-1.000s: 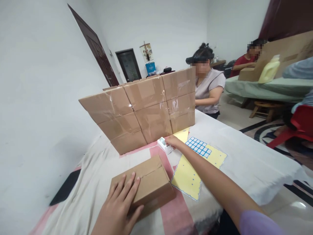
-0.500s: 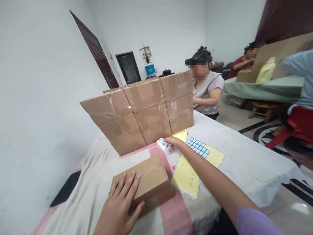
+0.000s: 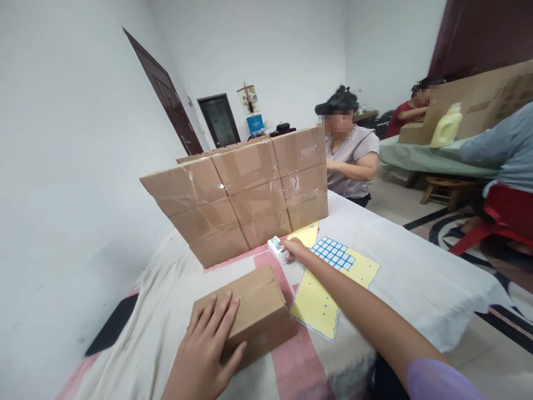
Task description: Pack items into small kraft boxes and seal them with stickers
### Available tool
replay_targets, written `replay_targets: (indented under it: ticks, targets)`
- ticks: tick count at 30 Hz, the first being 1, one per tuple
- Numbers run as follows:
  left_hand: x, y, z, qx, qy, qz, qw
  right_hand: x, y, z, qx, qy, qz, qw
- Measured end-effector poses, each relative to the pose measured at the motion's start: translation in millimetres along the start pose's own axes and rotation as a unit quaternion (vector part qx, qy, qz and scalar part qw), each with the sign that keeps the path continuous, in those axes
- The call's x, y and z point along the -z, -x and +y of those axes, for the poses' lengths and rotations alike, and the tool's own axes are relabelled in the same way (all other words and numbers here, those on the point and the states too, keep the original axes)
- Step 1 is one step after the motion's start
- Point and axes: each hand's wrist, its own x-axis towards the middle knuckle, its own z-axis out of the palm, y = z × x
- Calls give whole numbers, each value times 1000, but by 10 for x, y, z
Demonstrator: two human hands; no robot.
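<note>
A closed cardboard box [image 3: 260, 300] rests on the striped cloth in front of me. My left hand [image 3: 210, 336] lies on its left end, fingers spread over the top and thumb along the near side. Farther off, at the foot of a cardboard wall, sits a small white device [image 3: 275, 249] with a pale greenish part on top; its kind is unclear. Curled fingers of my right hand [image 3: 295, 247] are against its right side, their tips mostly hidden. Under my right forearm lies a yellow sheet [image 3: 318, 303] with a blue-and-white grid sticker [image 3: 333, 254].
The wall of taped cardboard boxes [image 3: 254, 189] stands across the table. Behind its right end sits a person [image 3: 353, 150] with a headset. At a green-covered table [image 3: 458, 158] on the right are two more people and a yellow jug [image 3: 447, 125]. A red chair [image 3: 506, 214] stands there.
My right hand has shifted slightly right relative to the white device, showing a little more of it. My left hand and the box keep their places. The view has tilted a little.
</note>
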Motion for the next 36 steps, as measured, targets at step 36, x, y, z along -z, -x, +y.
replay_targets:
  ticks: [36]
  targets:
    - [-6,43,-6,13,24,-6,1000,95,205,105,47,107,64,991]
